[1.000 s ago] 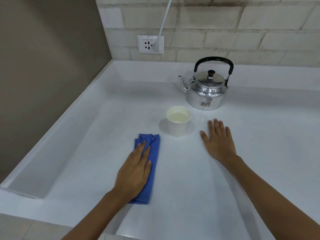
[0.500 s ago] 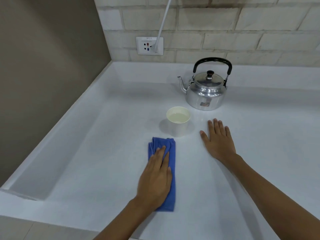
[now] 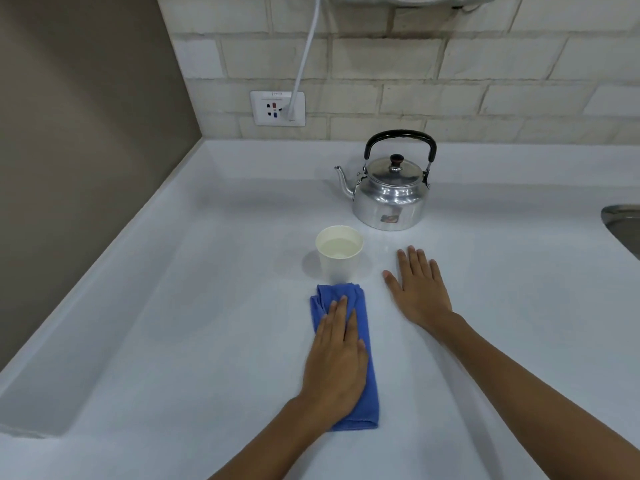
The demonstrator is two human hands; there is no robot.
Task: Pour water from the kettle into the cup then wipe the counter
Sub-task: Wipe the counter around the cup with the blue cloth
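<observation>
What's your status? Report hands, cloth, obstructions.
Left hand flat on blue cloth, right hand flat on counter. Cup filled, kettle down. Cloth's far edge close to cup.

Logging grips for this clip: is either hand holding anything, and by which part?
Nothing is gripped. The left hand presses flat on the blue cloth, over its middle; the right hand lies open on the counter.
</observation>
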